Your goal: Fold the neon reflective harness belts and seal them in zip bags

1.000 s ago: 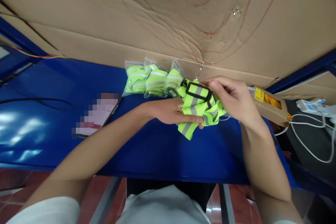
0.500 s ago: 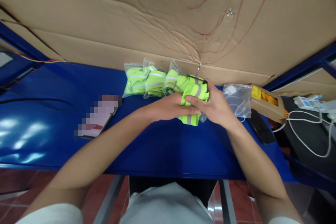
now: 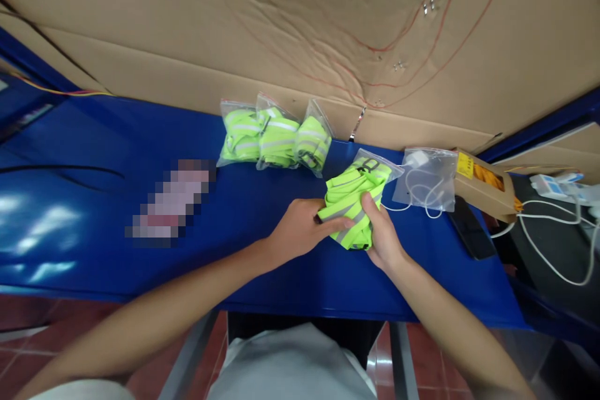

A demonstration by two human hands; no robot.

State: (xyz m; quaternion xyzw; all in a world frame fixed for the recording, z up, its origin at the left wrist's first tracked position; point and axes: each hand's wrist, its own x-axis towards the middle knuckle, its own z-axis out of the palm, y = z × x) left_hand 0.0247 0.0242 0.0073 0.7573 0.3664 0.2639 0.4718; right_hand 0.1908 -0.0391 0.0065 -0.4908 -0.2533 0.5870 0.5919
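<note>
A bundle of neon-yellow reflective straps point(image 3: 350, 200) with grey stripes and black buckles is held above the blue table. My left hand point(image 3: 300, 231) grips its left side, thumb across the front. On the lower right, my right hand point(image 3: 384, 234) is closed around it with the thumb pressed on the straps. A clear zip bag point(image 3: 394, 171) shows behind the bundle's top right edge; whether the straps are inside it I cannot tell. Beyond the hands, three similar bundles in zip bags point(image 3: 241, 137) point(image 3: 278, 140) point(image 3: 313, 140) lie in a row by the cardboard.
A cardboard panel point(image 3: 164, 56) stands along the back of the blue table point(image 3: 262, 287). To the right are a clear bag with a white charger and cable point(image 3: 424, 181), a black phone point(image 3: 470, 231) and an open carton point(image 3: 487, 190). A pixelated object point(image 3: 171, 203) lies left.
The held bundle has come nearer to me, away from the row of bags. It is turned so its buckle faces up, and the zip bag's top now shows behind it.
</note>
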